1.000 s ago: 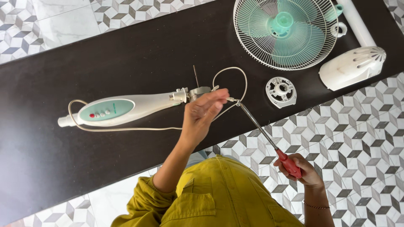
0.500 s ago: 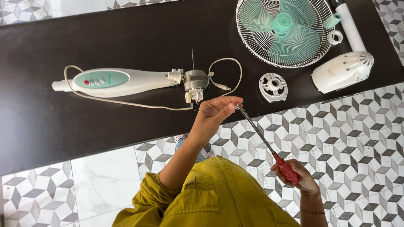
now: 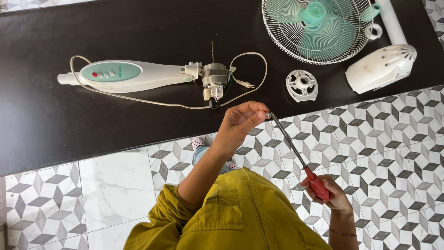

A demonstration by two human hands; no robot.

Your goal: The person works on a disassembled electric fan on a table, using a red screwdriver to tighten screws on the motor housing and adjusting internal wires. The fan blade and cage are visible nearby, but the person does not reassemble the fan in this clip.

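- Above the tiled floor, just off the dark surface [image 3: 69, 134], my left hand [image 3: 238, 122] pinches the screwdriver [image 3: 296, 155] tip with its fingers; something tiny may sit there, I cannot tell.
- My right hand [image 3: 330, 194] is wrapped round the red handle.
- I judge the next move needs steady aim at the fan motor [image 3: 213, 78], bare metal with loose wires.

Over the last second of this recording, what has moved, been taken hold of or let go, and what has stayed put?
The left hand has drawn back from the fan motor toward the body; its fingertips now pinch the tip of the screwdriver, clear of the table. The right hand keeps its grip on the red handle. The motor, control housing, fan grille and round plastic part lie as before.
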